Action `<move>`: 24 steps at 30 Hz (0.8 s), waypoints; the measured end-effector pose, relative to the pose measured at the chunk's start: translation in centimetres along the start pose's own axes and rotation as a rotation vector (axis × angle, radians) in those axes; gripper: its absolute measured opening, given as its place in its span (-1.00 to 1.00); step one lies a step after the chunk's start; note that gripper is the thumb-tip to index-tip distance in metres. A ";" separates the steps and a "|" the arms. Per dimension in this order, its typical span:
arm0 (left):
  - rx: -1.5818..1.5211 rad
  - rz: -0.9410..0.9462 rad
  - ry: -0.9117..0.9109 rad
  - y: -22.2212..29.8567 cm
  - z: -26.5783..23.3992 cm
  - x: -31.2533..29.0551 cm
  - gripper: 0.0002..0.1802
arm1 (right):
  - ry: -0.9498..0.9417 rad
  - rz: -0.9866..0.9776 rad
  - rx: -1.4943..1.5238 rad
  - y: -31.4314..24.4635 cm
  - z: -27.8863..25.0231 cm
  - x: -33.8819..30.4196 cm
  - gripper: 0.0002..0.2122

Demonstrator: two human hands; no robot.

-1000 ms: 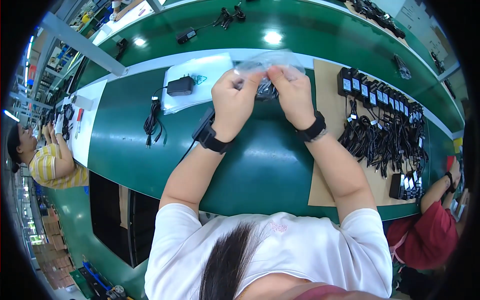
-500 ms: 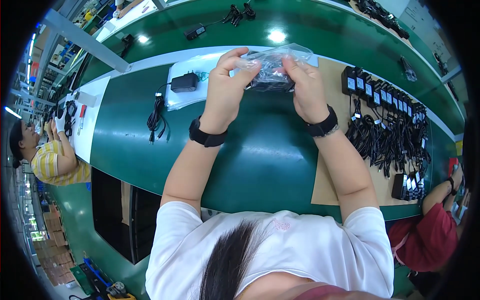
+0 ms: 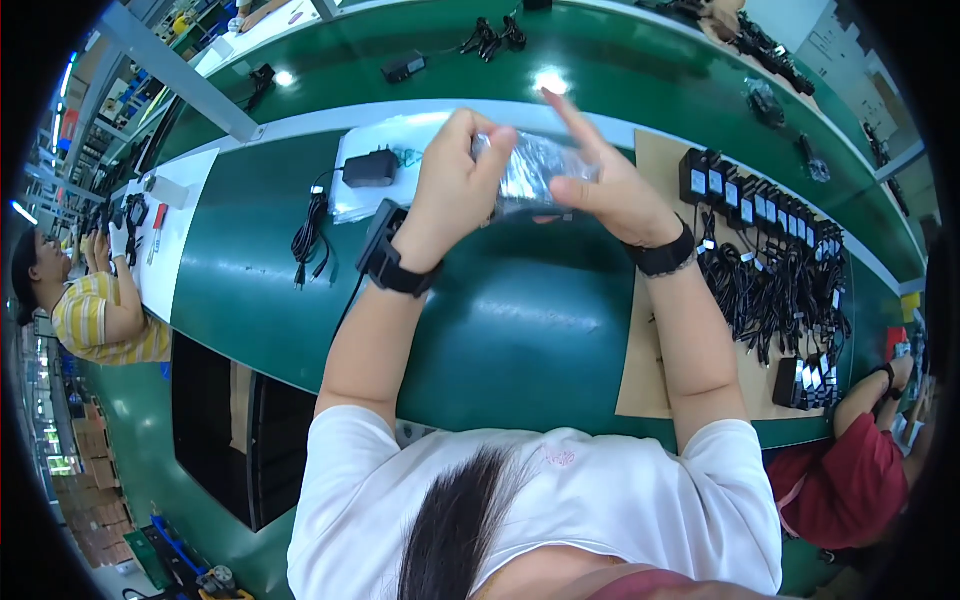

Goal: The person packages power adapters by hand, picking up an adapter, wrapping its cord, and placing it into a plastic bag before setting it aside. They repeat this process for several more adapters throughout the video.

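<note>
A clear plastic bag (image 3: 530, 165) is between my hands over the far side of the bench, with a dark, coiled item showing faintly inside it. My left hand (image 3: 462, 175) is closed on the bag's left end, its thumb bent over the top. At the right end my right hand (image 3: 625, 195) presses its thumb on the bag, and a fingertip shows beneath. Its index finger points up, off the plastic. Beyond my left wrist lies a black power adapter (image 3: 370, 169), its bundled cable (image 3: 309, 240) trailing toward me. Stacked clear bags (image 3: 350, 205) lie under the adapter.
Rows of black adapters with cables (image 3: 760, 250) cover the brown board (image 3: 645, 370) at right. Green bench surface (image 3: 510, 340) lies before me. A grey post (image 3: 180, 80) rises at far left. One person (image 3: 105, 320) works at left, another (image 3: 850, 470) at right.
The bag has turned in my hands and looks flatter and shinier. My right index finger has lifted upward. A black box with a cord now shows at my left wristband.
</note>
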State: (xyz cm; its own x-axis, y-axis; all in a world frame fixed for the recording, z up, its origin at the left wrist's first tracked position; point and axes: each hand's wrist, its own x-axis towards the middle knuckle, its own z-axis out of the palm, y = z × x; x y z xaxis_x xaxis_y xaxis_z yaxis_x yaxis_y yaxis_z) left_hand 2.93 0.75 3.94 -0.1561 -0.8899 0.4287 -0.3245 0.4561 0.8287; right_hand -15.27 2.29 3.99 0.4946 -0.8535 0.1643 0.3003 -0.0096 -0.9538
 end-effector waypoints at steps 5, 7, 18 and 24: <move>0.015 -0.069 -0.015 0.0 -0.6 0.1 -0.71 | -0.013 0.221 -0.032 -1.2 -0.5 2.0 -0.71; -0.001 -0.142 0.000 -0.3 -1.7 0.5 -0.72 | -0.007 0.292 -0.126 -2.7 -1.5 3.7 -0.72; -0.231 0.188 0.531 5.8 -8.1 -1.0 -0.84 | 0.609 -0.147 -2.241 1.8 -26.1 13.9 -0.71; -0.250 0.233 0.657 5.2 -9.5 -0.8 -0.88 | 0.256 0.671 -2.042 2.8 -18.7 18.3 -0.56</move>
State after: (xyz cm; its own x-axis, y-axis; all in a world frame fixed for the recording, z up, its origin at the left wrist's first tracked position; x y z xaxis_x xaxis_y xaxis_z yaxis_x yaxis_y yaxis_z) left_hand 10.28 3.92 11.32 0.4212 -0.6162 0.6655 -0.1168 0.6908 0.7135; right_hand -20.59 -23.09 -0.40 -0.0173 -0.9964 -0.0825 -0.9656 -0.0047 0.2601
